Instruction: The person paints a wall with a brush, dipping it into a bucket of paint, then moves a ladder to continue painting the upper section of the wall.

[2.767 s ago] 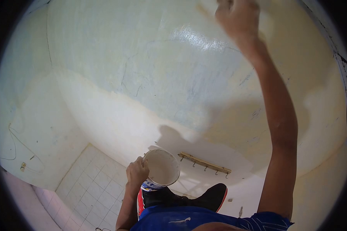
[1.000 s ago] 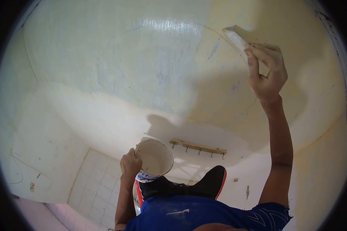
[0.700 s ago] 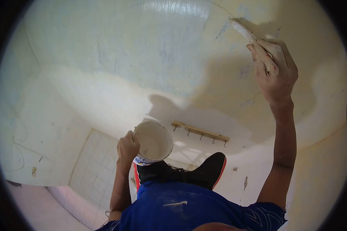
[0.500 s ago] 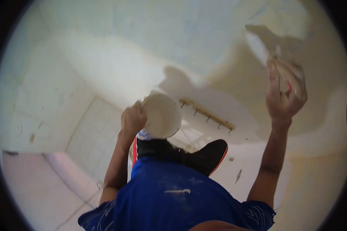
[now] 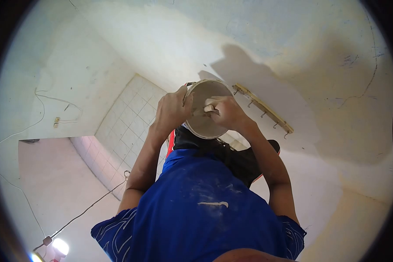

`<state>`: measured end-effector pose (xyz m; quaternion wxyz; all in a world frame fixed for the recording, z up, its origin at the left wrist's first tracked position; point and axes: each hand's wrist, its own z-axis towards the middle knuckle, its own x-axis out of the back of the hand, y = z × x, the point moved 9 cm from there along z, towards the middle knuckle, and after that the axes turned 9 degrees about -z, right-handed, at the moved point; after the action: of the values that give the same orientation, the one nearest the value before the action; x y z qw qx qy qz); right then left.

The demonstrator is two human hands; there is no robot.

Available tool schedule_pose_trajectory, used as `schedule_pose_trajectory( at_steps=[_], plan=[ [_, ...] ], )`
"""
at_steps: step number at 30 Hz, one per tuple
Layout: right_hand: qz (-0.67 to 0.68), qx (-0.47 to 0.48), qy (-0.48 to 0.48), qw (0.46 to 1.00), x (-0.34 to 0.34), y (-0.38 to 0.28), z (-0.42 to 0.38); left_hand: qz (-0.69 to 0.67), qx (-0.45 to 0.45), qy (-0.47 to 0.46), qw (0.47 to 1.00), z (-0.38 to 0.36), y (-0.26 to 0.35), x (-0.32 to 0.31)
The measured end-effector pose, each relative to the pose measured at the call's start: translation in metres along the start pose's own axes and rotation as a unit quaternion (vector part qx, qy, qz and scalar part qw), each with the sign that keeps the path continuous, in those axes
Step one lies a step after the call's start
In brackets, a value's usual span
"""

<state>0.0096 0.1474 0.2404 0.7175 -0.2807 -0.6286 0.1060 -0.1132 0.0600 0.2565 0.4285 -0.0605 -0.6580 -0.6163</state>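
My left hand [image 5: 172,111] is closed on the left rim of a pale round bucket [image 5: 207,88], holding it tilted in front of my body. Greyish, smooth-looking material coats the inside. Over the bucket's opening, my right hand [image 5: 229,114] grips a putty knife [image 5: 210,108]. Only the light end of its handle shows; the blade is hidden in or behind the hand and bucket.
A wooden rail with hooks [image 5: 264,108] is fixed to the wall right of the bucket. The plastered wall [image 5: 292,26] has cracks and marks. White tiles [image 5: 129,113] lie to the left. A cable [image 5: 87,209] runs past a lit bulb [image 5: 61,246] at lower left.
My right hand has come down from the wall at upper right to the bucket, bringing the putty knife. The view has shifted, and the bucket now appears farther right and higher.
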Motion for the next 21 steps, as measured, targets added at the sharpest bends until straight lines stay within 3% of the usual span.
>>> schedule_pose_trajectory(
  at_steps=[4,6,9,12,16,18,21],
  plan=[
    [0.015,0.006,-0.052,0.999,-0.015,0.002,0.016,-0.006,-0.002,0.000,1.000,0.000,0.001,-0.001],
    [0.000,-0.014,-0.133,0.991,-0.043,0.014,0.016,-0.005,0.001,-0.001,1.000,-0.001,0.000,-0.003],
    [-0.076,-0.039,-0.185,0.979,-0.060,0.016,0.014,-0.005,0.010,-0.003,1.000,0.001,-0.002,-0.001],
    [-0.066,-0.077,-0.241,0.965,-0.060,0.015,0.013,-0.011,0.016,0.001,1.000,0.002,-0.005,-0.001],
    [-0.068,-0.075,-0.204,0.974,-0.063,0.025,0.014,-0.015,0.017,0.007,1.000,0.003,-0.003,0.002],
    [0.047,-0.024,-0.115,0.992,-0.043,0.023,0.016,-0.011,0.017,0.010,1.000,0.003,-0.004,0.002],
    [0.113,-0.062,-0.037,0.991,0.005,0.037,0.005,-0.009,0.022,0.021,1.000,0.003,-0.012,0.000]
  ],
)
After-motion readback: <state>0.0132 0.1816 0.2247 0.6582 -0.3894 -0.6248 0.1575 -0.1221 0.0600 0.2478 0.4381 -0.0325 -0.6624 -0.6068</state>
